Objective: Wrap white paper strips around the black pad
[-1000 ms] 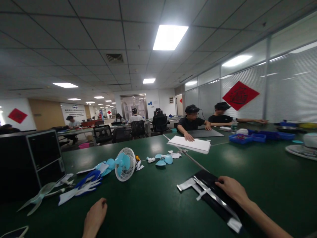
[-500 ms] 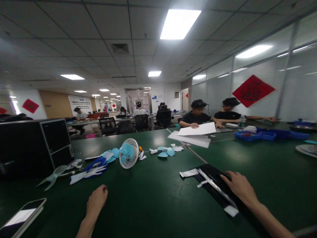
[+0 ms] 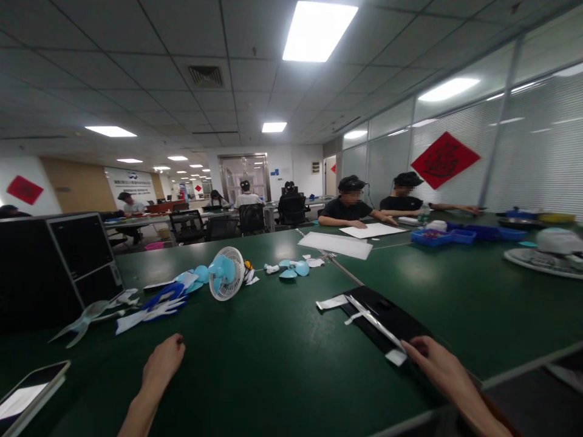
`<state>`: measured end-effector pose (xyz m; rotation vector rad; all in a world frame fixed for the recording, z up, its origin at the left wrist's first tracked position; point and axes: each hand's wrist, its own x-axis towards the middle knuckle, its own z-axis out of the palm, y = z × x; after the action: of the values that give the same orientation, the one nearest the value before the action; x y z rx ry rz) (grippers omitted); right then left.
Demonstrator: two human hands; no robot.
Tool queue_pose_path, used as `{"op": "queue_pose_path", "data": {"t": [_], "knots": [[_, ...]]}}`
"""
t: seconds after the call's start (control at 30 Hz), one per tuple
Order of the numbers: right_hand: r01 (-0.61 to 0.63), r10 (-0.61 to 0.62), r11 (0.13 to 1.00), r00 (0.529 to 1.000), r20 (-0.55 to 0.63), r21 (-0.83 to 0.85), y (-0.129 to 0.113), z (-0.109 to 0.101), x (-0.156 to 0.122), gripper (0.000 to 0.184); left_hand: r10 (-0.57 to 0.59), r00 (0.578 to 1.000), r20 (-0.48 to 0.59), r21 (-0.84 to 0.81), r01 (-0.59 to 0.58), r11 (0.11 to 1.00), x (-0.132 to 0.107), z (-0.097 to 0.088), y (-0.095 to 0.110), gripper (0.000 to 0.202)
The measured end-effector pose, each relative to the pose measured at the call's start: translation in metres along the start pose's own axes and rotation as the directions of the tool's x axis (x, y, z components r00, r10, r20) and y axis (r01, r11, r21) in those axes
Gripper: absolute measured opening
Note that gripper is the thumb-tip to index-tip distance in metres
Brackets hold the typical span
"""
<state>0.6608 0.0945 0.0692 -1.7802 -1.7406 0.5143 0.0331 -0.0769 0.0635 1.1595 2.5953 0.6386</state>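
Loosely the left hand [image 3: 163, 363] curls its fingers inward; the right hand [image 3: 435, 362] touches the black panel [image 3: 389, 314], grip unclear.

Ceiling lights [image 3: 320, 31], black chairs [image 3: 251, 218], apparently glass doors [image 3: 251, 172]

Right hand [image 3: 437, 359] shifted from long side of black panel [image 3: 389, 311] to near end; fingertips reached end of silver strip [image 3: 377, 320]. Contact or grip unclear. Upper white sheet [image 3: 378, 229], earlier stacked, then raised by co-worker [image 3: 344, 211], lay flat before that person, just beyond lower white sheet [image 3: 334, 244]. View moved: more of phone [image 3: 31, 391] and bench's [image 3: 255, 358] near edge showed.
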Motion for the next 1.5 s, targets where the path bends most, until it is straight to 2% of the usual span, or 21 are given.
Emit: {"op": "queue_pose_path", "data": {"t": [0.2,0.4,0.5,0.63,0.8,0.93,1.13,1.2,1.27,1.33,1.4,1.5], "knots": [[-0.040,0.038,0.991,0.999,0.021,0.129,-0.007,0.008,-0.007,0.049,-0.001,0.993,-0.116,0.009,0.002,1.000,-0.007,0.007,-0.003,0.053],[-0.064,0.053,0.951,0.998,0.044,0.302,-0.007,0.014,-0.007,0.047,-0.025,0.994,-0.102,0.022,0.027,0.999,-0.003,0.004,-0.002,0.051],[-0.109,0.090,0.924,0.994,0.069,0.366,-0.012,0.011,-0.007,0.049,0.008,0.995,-0.098,0.046,-0.003,0.999,-0.001,0.004,-0.004,0.051],[-0.123,0.082,0.892,0.990,0.111,0.434,-0.019,0.011,-0.008,0.038,0.024,0.994,-0.104,0.035,-0.020,0.999,-0.003,0.005,-0.004,0.051],[-0.046,0.005,0.833,0.997,0.075,0.551,-0.034,0.017,-0.012,0.039,0.025,0.994,-0.110,0.017,-0.023,1.000,-0.006,0.006,-0.004,0.052],[0.051,-0.074,0.816,0.997,0.017,0.576,-0.056,0.015,-0.012,0.042,0.040,0.992,-0.120,-0.004,-0.041,0.999,-0.007,0.007,-0.005,0.050],[0.239,-0.229,0.845,0.970,-0.080,0.479,-0.097,0.004,0.016,0.039,0.034,0.994,-0.106,0.034,-0.031,0.999,-0.006,0.005,-0.001,0.049],[0.327,-0.284,0.864,0.944,-0.166,0.383,-0.110,0.002,0.032,0.035,0.050,0.992,-0.115,0.043,-0.045,0.998,-0.006,0.005,0.000,0.048],[0.385,-0.335,0.903,0.909,-0.246,0.192,-0.124,0.006,0.050,0.032,0.056,0.989,-0.135,0.043,-0.050,0.998,-0.007,0.006,0.001,0.046],[0.392,-0.392,0.918,0.881,-0.264,-0.057,-0.137,0.016,0.066,0.033,0.055,0.986,-0.157,0.043,-0.049,0.998,-0.008,0.006,0.002,0.045],[0.389,-0.438,0.891,0.872,-0.219,-0.235,-0.149,0.031,0.079,0.033,0.054,0.983,-0.175,0.042,-0.047,0.998,-0.008,0.007,0.002,0.045],[0.406,-0.460,0.858,0.880,-0.120,-0.314,-0.163,0.060,0.089,0.028,0.039,0.988,-0.149,0.022,-0.036,0.999,-0.007,0.007,0.003,0.046]]}}
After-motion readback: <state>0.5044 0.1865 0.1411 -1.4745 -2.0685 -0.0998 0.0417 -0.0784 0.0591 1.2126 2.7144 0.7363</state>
